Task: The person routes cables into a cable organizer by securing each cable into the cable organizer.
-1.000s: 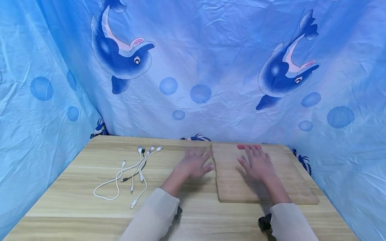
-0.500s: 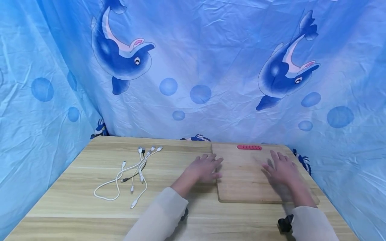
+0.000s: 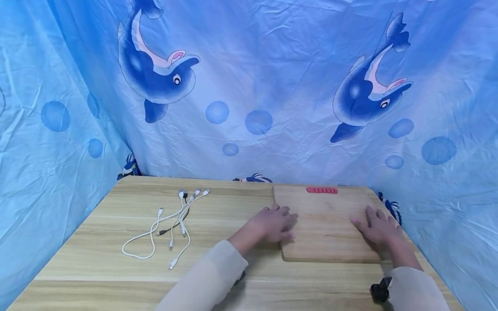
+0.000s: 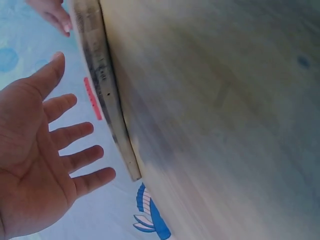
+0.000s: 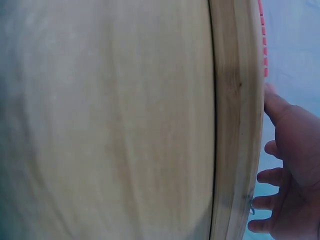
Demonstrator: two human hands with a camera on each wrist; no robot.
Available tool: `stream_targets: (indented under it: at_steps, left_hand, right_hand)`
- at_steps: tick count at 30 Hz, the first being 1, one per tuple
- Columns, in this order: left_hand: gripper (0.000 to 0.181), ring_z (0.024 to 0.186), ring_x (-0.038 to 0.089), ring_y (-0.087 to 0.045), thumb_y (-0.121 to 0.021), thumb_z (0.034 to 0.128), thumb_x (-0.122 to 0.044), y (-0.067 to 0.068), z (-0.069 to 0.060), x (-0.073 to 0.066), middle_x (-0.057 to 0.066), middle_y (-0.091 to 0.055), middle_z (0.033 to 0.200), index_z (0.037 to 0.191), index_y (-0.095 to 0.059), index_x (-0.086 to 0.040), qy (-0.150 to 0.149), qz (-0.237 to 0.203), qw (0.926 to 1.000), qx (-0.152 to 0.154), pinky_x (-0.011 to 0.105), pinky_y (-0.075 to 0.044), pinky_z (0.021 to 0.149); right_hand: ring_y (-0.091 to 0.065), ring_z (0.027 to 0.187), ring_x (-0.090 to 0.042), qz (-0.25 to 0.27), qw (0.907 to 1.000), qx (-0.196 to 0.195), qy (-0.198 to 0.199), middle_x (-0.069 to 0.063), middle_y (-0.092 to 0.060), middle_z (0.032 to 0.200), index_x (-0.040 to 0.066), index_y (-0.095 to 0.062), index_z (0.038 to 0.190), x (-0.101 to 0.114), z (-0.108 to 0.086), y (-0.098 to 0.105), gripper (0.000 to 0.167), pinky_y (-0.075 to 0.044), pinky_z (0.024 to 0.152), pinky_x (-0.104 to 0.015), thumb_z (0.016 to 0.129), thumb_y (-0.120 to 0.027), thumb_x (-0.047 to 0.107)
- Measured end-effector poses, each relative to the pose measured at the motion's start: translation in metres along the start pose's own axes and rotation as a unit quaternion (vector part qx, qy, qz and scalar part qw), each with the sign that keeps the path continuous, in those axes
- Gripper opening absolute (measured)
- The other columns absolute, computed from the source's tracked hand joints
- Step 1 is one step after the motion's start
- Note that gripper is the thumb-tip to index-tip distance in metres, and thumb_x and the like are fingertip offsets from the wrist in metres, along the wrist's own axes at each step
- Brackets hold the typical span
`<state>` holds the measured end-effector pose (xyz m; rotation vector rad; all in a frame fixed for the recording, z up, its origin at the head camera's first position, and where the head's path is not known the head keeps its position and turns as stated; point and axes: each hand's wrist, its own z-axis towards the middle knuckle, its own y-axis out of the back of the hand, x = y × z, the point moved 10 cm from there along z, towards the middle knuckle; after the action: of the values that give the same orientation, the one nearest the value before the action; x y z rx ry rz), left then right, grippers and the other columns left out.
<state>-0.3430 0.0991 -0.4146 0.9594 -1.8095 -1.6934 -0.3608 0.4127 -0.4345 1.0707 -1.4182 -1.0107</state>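
While a wooden board (image 3: 323, 229) is laid flat on the right half of the worktop (image 3: 85, 259), a red strip (image 3: 321, 190) near its far edge, its left side is overhung by the left hand (image 3: 274, 223), its right by the right hand (image 3: 379, 228). Both are unclenched, fingers extended; contact cannot be told. White and black cables (image 3: 181, 212) are spread leftward, before a dolphin-printed curtain (image 3: 241, 86).

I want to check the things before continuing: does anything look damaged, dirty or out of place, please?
Yes: dark blotches mark the left edge of the rectangular, light-brown wooden board, near the bare left hand. They look odd against its pale wood, perhaps stains or wear. Nothing looks spilled.
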Motion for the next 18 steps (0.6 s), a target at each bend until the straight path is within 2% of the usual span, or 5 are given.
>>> stream_targets:
  at_steps: [7, 12, 18]
  left_hand:
    - [0.069, 0.15, 0.027, -0.031, -0.051, 0.0991, -0.065, -0.004, -0.001, -0.014, 0.003, -0.034, 0.164, 0.159, -0.038, -0.033, -0.044, 0.007, 0.9989, 0.015, 0.047, -0.034, 0.118]
    - [0.071, 0.142, 0.022, -0.036, -0.058, 0.0945, -0.067, -0.008, -0.002, -0.017, 0.003, -0.039, 0.159, 0.156, -0.043, -0.036, -0.052, -0.008, 0.9982, 0.03, 0.039, -0.039, 0.114]
    - [0.072, 0.126, 0.019, -0.039, -0.065, 0.0895, -0.066, -0.008, 0.001, -0.018, 0.001, -0.044, 0.149, 0.152, -0.05, -0.034, -0.06, -0.018, 0.9977, 0.025, 0.034, -0.047, 0.102]
  right_hand:
    - [-0.015, 0.13, -0.074, 0.014, 0.9993, 0.027, -0.022, -0.05, -0.005, 0.151, -0.017, -0.011, 0.154, -0.005, 0.002, -0.006, 0.107, -0.025, 0.101, -0.083, 0.1, -0.034, 0.073]
    - [-0.011, 0.129, -0.076, 0.029, 0.9986, 0.036, -0.024, -0.05, -0.002, 0.151, -0.016, -0.01, 0.155, -0.004, 0.002, -0.008, 0.116, -0.023, 0.1, -0.084, 0.095, -0.04, 0.079]
    - [-0.012, 0.128, -0.077, 0.032, 0.9989, 0.029, -0.019, -0.05, -0.003, 0.151, -0.016, -0.012, 0.155, -0.005, 0.002, -0.009, 0.117, -0.023, 0.099, -0.084, 0.094, -0.042, 0.079]
